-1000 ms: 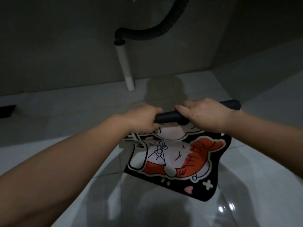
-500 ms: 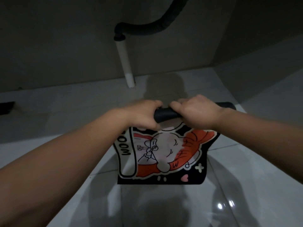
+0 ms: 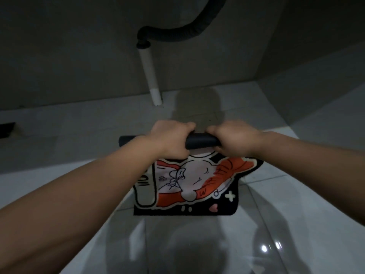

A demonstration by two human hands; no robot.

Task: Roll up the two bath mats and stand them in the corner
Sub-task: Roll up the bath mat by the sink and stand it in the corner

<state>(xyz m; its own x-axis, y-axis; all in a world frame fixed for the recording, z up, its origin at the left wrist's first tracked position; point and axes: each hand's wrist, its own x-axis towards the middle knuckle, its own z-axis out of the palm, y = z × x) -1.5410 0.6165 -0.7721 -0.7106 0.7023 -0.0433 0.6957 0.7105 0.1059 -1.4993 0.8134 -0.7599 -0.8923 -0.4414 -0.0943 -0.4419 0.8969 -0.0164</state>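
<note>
Left hand [image 3: 171, 139] closed tight on black rolled part of bath mat [image 3: 189, 186]. Right hand [image 3: 235, 142] closed on same roll, just beside left hand — both grip from top. Roll lies sideways, its left end sticks out past left wrist. Rest of mat lies flat on shiny tile floor [image 3: 296, 204] near person, cartoon picture facing up. White pipe [image 3: 151, 80] stands by wall behind — black hose [image 3: 177, 33] on top.

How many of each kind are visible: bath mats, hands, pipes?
bath mat: 1, partly rolled
hands: 2, left hand and right hand, both gripping the roll
pipes: 2, black corrugated hose and white pipe
Total: 5
</note>
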